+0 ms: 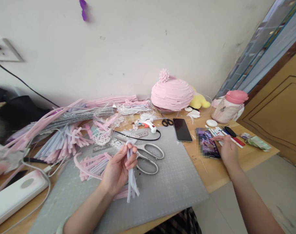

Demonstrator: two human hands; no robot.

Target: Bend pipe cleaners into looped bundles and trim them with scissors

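My left hand (120,169) is closed around a small bunch of pale lilac-white pipe cleaners (132,182), whose ends hang down over the grey cutting mat (172,182). Just beyond that hand lie large silver scissors (148,156). My right hand (227,148) reaches right, its index finger stretched out onto the screen of a lit phone (208,146) lying on the wooden table (218,175). It holds nothing.
Heaps of pink, lilac and silver pipe cleaners (65,130) crowd the left. A white glue gun (149,125), small black scissors (167,122), a dark phone (182,129), a pink coiled dome (172,94), a pink-lidded bottle (229,107), pens (223,133) and a white power strip (16,195) stand around.
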